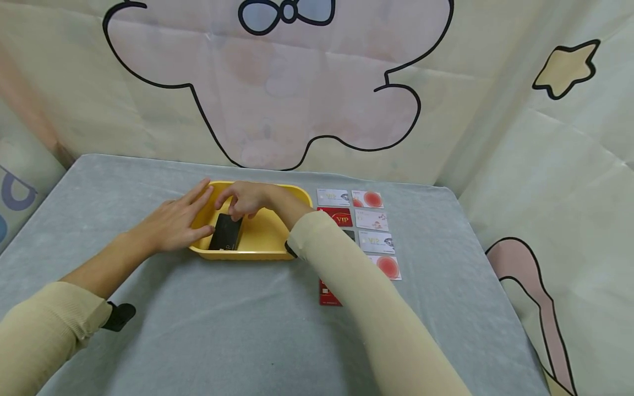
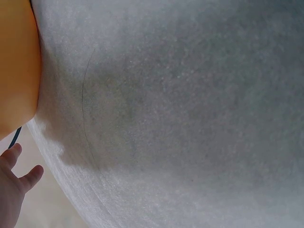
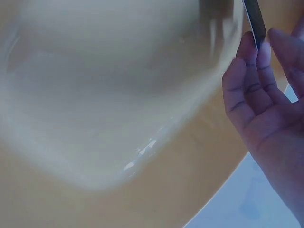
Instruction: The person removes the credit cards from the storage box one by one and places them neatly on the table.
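Observation:
A black card (image 1: 226,232) stands out inside the yellow tray (image 1: 262,255), toward its left end. My right hand (image 1: 246,199) reaches over the tray and pinches the card near its upper edge. In the right wrist view the black card (image 3: 255,21) appears almost edge-on between thumb and fingertips. My left hand (image 1: 176,220) lies at the tray's left rim with fingers spread and the thumb tip by the card's side. Part of the left hand (image 2: 12,185) shows beside the tray's outer wall (image 2: 16,66) in the left wrist view.
Right of the tray lie several cards in columns: a red VIP card (image 1: 342,217), a silver VIP card (image 1: 376,242), a card with a red circle (image 1: 367,199). My right sleeve (image 1: 356,275) covers some. Grey cloth (image 1: 223,330) covers the table; a printed curtain (image 1: 297,110) hangs behind.

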A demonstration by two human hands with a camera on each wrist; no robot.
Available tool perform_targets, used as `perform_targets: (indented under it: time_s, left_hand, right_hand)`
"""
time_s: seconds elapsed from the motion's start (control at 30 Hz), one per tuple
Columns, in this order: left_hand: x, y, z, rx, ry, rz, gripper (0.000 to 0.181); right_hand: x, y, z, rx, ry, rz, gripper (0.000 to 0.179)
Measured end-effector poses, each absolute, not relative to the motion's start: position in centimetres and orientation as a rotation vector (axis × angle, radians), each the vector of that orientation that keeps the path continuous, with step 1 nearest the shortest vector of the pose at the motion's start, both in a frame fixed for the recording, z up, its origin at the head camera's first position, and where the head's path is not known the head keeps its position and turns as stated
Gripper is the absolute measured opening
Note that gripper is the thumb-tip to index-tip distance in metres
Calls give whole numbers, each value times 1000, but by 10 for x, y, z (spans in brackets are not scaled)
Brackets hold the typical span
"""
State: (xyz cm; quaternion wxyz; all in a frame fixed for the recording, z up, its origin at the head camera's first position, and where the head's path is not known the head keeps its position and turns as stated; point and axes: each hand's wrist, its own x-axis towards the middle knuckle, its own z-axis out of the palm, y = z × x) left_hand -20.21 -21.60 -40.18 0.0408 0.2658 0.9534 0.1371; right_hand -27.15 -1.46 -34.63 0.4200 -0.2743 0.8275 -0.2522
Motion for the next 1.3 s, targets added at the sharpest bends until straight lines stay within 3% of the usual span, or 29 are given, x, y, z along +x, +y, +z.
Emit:
perform_targets:
  time_s: [0.87, 1.3]
  left_hand:
    - [-202, -217, -405, 843, 2942, 428, 85]
    - [-203, -218, -404, 858, 2948, 423, 85]
  right_hand:
    - [-260, -11, -335, -762, 2089, -648, 43]
    - [-253, 8, -332, -981, 2141, -575, 28]
